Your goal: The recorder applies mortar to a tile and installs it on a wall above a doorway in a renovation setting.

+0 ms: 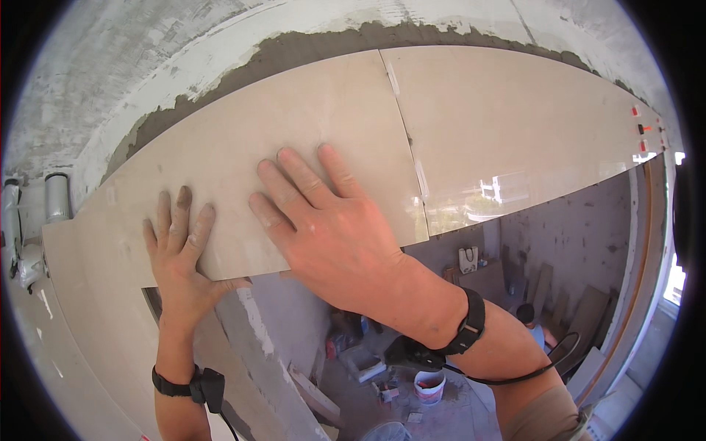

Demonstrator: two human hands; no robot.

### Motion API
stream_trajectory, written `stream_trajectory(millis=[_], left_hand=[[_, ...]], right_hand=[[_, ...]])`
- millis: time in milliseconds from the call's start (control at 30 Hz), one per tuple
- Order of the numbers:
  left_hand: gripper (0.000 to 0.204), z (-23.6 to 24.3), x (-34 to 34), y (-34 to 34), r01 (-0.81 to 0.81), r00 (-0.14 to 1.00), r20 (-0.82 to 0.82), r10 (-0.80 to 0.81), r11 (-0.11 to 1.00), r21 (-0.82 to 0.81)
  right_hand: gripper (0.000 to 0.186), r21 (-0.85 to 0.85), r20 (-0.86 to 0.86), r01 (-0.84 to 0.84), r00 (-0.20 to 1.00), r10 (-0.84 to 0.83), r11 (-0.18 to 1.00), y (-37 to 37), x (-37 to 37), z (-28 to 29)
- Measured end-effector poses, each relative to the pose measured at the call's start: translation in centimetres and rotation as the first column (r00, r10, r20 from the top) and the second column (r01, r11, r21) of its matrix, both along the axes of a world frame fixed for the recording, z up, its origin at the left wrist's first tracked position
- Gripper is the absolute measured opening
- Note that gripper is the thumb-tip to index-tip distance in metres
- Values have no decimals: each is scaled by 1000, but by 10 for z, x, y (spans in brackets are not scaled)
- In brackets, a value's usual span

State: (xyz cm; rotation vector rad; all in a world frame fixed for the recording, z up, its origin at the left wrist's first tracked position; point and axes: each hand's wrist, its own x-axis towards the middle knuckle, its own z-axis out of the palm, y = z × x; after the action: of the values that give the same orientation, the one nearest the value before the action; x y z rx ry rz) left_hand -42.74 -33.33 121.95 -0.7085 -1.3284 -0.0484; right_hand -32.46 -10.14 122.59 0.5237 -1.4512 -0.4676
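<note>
L hand (180, 268) & R hand (331, 231) spread wide on beige wall tile (243, 125) (glossy).

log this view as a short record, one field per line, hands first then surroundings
left hand: open, fingers spread on the left beige tile, thumb at its lower edge
right hand: open, laid on the same tile
left beige tile: glossy, under both hands
right beige tile: beside it, across a narrow seam
above: rough grey mortar
beyond, below: white bucket; another person, partly seen
</note>
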Motion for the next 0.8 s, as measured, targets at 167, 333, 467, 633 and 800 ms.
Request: stream_trajectory(millis=[167, 333, 467, 633, 800], left_hand=[[110, 0, 2, -1, 1, 1000, 9, -1, 1000, 5], [111, 4, 4, 0, 6, 1000, 11, -6, 1000, 5], [111, 2, 0, -2, -56, 998, 5, 57, 998, -22], [112, 2, 1, -2, -55, 998, 10, 56, 998, -21], [111, 2, 0, -1, -9, 1000, 1, 9, 1000, 5]], right_hand=[[43, -20, -50, -34, 998, 33, 999, -2, -2, 0], [44, -1, -22, -15, 1000, 15, 1000, -1, 0, 3], [44, 2, -10, -43, 999, 43, 999, 1, -3, 1], [43, -10, -23, -49, 999, 49, 999, 0, -2, 0], [43, 3, -40, -38, 998, 38, 999, 0, -1, 2]])
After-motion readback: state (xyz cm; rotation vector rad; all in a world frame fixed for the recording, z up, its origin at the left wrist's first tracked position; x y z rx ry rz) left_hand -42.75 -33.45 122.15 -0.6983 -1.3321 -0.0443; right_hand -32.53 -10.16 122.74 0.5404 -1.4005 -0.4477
